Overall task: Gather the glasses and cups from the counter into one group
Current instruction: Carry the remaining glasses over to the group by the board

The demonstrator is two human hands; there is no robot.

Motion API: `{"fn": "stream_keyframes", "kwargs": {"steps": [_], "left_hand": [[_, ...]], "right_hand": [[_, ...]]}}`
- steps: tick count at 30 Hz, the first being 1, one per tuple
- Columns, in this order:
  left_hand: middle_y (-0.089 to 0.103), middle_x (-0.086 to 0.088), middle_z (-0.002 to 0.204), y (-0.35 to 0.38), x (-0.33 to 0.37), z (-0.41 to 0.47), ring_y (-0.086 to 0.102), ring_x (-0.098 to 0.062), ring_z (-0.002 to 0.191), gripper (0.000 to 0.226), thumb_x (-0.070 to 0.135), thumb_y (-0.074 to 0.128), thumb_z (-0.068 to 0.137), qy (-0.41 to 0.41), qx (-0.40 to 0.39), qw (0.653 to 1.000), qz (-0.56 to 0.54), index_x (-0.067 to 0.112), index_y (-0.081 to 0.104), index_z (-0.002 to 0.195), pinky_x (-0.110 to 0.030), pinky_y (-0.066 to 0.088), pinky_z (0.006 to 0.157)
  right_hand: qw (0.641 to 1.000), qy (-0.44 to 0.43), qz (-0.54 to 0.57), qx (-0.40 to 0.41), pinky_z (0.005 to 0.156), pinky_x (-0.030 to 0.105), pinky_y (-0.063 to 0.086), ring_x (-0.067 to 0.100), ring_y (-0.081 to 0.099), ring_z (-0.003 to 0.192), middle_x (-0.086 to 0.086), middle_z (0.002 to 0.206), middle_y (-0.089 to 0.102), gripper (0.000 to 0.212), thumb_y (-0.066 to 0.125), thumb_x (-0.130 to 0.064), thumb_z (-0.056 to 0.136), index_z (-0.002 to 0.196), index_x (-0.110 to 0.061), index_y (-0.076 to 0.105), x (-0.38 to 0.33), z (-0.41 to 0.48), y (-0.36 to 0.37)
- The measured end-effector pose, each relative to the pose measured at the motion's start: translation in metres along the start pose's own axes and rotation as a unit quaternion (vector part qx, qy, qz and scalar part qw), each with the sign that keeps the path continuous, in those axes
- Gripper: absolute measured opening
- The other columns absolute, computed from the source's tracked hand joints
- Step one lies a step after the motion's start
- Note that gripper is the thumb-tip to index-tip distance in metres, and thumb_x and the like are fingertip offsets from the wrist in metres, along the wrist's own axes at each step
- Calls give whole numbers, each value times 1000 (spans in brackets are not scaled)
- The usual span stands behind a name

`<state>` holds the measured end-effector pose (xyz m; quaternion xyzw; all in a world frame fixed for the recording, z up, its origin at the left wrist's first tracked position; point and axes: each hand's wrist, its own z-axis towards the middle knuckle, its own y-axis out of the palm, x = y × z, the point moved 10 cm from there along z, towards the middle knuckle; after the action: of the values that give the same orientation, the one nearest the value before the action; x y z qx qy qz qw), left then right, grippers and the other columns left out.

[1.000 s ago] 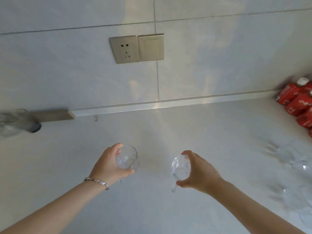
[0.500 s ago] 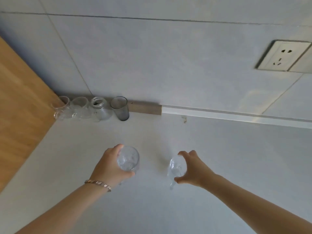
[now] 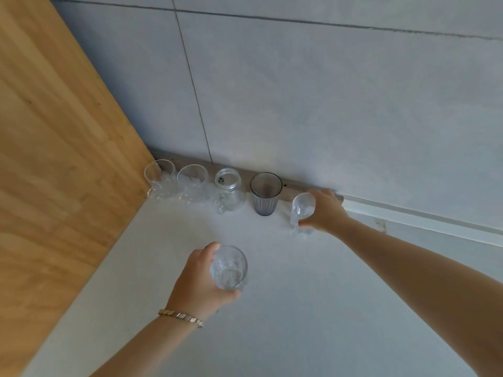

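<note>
My right hand (image 3: 324, 212) grips a clear glass (image 3: 302, 210) at the right end of a row along the back wall; whether its base touches the counter I cannot tell. The row holds a smoky grey tumbler (image 3: 265, 193), a clear glass jar (image 3: 228, 190) and two clear glasses (image 3: 192, 183) (image 3: 159, 178) in the corner. Nearer to me, my left hand (image 3: 198, 281), with a bracelet on the wrist, holds another clear glass (image 3: 228, 269) above the white counter (image 3: 285, 322).
A wooden panel (image 3: 54, 172) walls off the counter on the left. The grey tiled wall (image 3: 326, 104) rises behind the row, with a low strip (image 3: 408, 210) along its foot.
The view has swung left, so the row of glasses in the corner is close. My right hand has reached forward with its glass to the row's right end. The left hand still holds its glass.
</note>
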<state>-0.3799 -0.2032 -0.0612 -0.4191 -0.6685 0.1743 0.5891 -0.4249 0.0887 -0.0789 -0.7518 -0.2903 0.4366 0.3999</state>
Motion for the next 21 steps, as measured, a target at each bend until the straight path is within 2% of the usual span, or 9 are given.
{"fn": "stream_keyframes", "kwargs": {"steps": [4, 7, 10, 14, 16, 19, 21], "left_hand": [[49, -1, 116, -3, -9, 11, 52, -15, 112, 88, 20, 87, 50, -9, -4, 1000, -10, 20, 45, 128, -18, 37, 87], [49, -2, 119, -6, -11, 10, 52, -16, 114, 89, 20, 87, 50, -10, 0, 1000, -17, 20, 45, 129, -18, 37, 89], [46, -4, 124, -8, -13, -2, 49, -15, 116, 92, 20, 87, 52, -24, -9, 1000, -18, 19, 41, 132, -18, 36, 89], [46, -7, 128, -11, -11, -33, 49, -18, 119, 95, 23, 87, 52, -47, -20, 999, -8, 16, 39, 134, -25, 42, 96], [49, -8, 127, -16, -12, -52, 50, -19, 119, 95, 22, 87, 51, -56, -12, 998, -11, 14, 41, 133, -29, 44, 98], [52, -6, 119, -29, -12, -84, 52, -17, 108, 89, 23, 87, 47, -69, 21, 997, -18, 14, 46, 125, -25, 44, 89], [50, -2, 103, -39, -13, -109, 48, -15, 89, 77, 31, 82, 39, -76, 50, 996, -14, 21, 47, 106, -25, 41, 76]], "right_hand": [[999, -1, 40, 15, 103, 35, 39, 28, 41, 131, 11, 144, 33, 97, 80, -18, 68, 146, -14, 22, -7, 5, 0], [999, -7, 42, 31, 104, 37, 37, 30, 36, 135, 14, 149, 29, 99, 77, -12, 73, 148, -8, 11, -3, -15, -3], [1000, 9, -5, -5, 99, 36, 42, 30, 43, 129, 15, 143, 38, 87, 72, -11, 76, 145, -8, 19, 14, -51, 7], [980, 9, -102, -173, 99, 25, 40, 22, 50, 123, 7, 133, 54, 52, 64, -25, 84, 131, -12, 48, 36, -114, 36], [964, -8, -147, -220, 96, 24, 41, 19, 54, 119, 5, 130, 57, 46, 62, -28, 85, 127, -15, 52, 41, -143, 44], [955, -39, -187, -228, 96, 26, 42, 17, 53, 119, 4, 129, 57, 45, 59, -29, 85, 128, -17, 50, 39, -173, 44], [951, -65, -202, -226, 97, 27, 40, 17, 50, 122, 3, 132, 54, 45, 58, -29, 87, 130, -17, 49, 30, -189, 43]]}}
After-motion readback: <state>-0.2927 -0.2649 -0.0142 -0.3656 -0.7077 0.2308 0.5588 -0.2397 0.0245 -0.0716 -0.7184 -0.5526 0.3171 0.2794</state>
